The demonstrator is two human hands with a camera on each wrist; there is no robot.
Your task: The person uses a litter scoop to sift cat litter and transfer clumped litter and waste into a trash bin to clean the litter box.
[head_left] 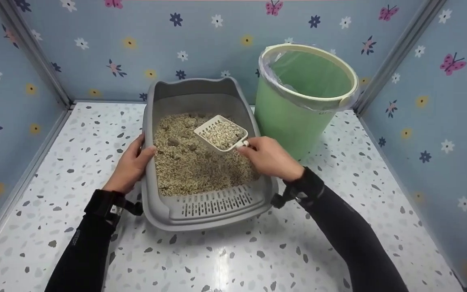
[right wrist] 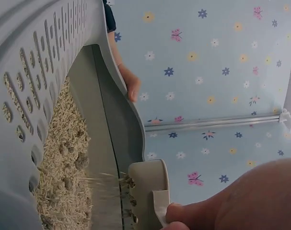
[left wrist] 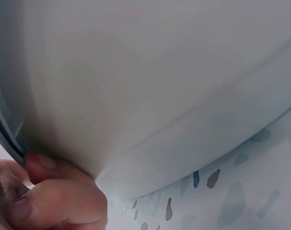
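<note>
One deep grey plastic litter box [head_left: 217, 222], set on a white speckled surface [head_left: 176, 251], part-filled with tan granular litter [head_left: 193, 176] and a few dark clumps [head_left: 173, 141]. One off-white, square plastic scoop [right wrist: 145, 182], slotted and loaded with litter — held above the litter bed by the right hand [head_left: 272, 158], its handle gripped between thumb and fingers. By the left hand [head_left: 130, 166] the box's left rim is held, thumb on one side, fingers on the other. Grains are seen dropping from the scoop in the right wrist view; the step in hand is judged to be sifting. One pale green round bin [head_left: 284, 125], fitted with a clear plastic liner [head_left: 347, 104], is placed just beside the box, to the right. Gentle shaking over the box seems called for next — then level carrying of any retained clumps towards the bin.
</note>
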